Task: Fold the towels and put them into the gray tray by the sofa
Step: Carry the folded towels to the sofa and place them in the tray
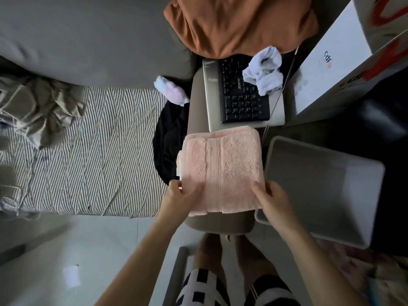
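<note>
Towel (pixel 223 168), pink and folded, lies on the sofa arm (pixel 220 224). Your left hand (pixel 181 197) and right hand (pixel 271 199) pinch its near corners. Gray tray (pixel 326 195) sits just right, closest to your right hand.

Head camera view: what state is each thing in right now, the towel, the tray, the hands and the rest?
Pink terry towel: folded, lying on the sofa armrest, gripped at both near corners.
Gray plastic tray: empty, beside the armrest.
Left hand: gripping the towel's left corner.
Right hand: gripping the right corner.
Silver laptop: open, white crumpled cloth on its keyboard.
Beige cloth: crumpled, unfolded.
</note>
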{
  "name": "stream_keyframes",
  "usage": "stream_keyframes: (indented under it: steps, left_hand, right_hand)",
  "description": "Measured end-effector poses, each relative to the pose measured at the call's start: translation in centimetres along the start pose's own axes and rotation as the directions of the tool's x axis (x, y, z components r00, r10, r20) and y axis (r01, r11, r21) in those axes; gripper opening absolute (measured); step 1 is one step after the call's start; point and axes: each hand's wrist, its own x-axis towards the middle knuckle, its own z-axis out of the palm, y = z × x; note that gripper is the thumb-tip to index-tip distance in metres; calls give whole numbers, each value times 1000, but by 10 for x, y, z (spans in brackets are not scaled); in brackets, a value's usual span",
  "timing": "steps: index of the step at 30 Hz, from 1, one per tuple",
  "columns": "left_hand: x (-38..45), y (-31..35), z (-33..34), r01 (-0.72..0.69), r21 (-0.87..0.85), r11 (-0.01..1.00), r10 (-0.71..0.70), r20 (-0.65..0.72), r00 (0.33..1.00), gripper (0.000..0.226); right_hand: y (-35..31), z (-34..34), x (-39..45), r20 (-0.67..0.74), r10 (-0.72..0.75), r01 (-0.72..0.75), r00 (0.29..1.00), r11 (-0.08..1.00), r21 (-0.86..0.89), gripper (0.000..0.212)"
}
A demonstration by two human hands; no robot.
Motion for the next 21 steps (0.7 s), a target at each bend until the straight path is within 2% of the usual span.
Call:
stream_keyframes:
  steps: [3, 6, 12, 16, 18, 20, 21]
  left_hand:
    - [7, 14, 1, 110, 2, 994, -110, 1, 994, 83]
    - [14, 23, 0, 140, 58, 988, -140, 3, 990, 92]
    - [1, 18, -14, 71, -1, 997, -71, -21, 997, 68]
    - [-33, 20, -30, 35, -129, 991, -38, -18, 999, 68]
    - [-56, 24, -35, 101, -265, 959, -67, 136, 988, 80]
    - [-80, 26, -29, 252, -408, 877, -88, 380, 921, 89]
    - [-91, 26, -20, 329, -454, 828, -81, 484, 872, 86]
  right_hand:
    - [-14, -3, 1, 63, 75, -77, 995, 997, 22, 47]
    - [-31, -4, -1, 82, 50, -56, 995, 996, 63, 39]
    - [-49, 0, -20, 179, 25, -45, 984, 993, 106, 31]
    - [-47, -14, -48, 296, -115, 35, 948, 964, 263, 40]
    - [-37, -35, -65, 341, -171, 35, 924, 929, 369, 43]
    - [-22, -64, -80, 370, -200, 20, 907, 900, 436, 41]
    - [-13, -80, -86, 376, -205, 4, 903, 882, 472, 39]
